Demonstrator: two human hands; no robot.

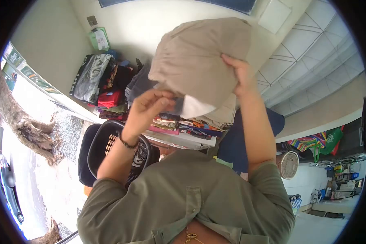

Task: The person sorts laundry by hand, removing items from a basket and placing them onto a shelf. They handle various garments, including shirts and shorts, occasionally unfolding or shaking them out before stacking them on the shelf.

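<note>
A folded beige garment with a gathered edge on its left is held up in front of me, above the piles of clothes. My right hand grips its right side, thumb on the near face and the other fingers hidden behind. Just below its lower left corner is my left hand, fingers loosely bent and apart from the thumb, tips slightly blurred. A white patch shows under the garment's lower edge. Beneath it lie stacked folded clothes, several of them patterned.
At the left, more folded clothes are piled, a printed black one on top. A black plastic basket with dark clothing inside stands beside my left arm. A dark blue surface lies under my right forearm. Sheer curtains hang at the right.
</note>
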